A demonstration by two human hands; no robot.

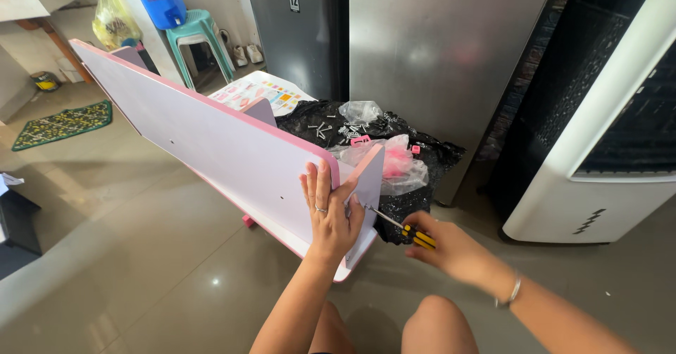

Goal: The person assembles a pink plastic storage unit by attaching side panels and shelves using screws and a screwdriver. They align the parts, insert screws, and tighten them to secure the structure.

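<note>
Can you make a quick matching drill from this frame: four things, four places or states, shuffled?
Things:
1. left hand
2. right hand
3. screws
4. plastic stool

Places or states:
A. scattered on the black plastic sheet
B. pressed flat against the pink-edged white panel
C. standing in the background, top left
D. gripping the yellow-and-black screwdriver

Pairs: 1-B, 2-D, 3-A, 4-C
</note>
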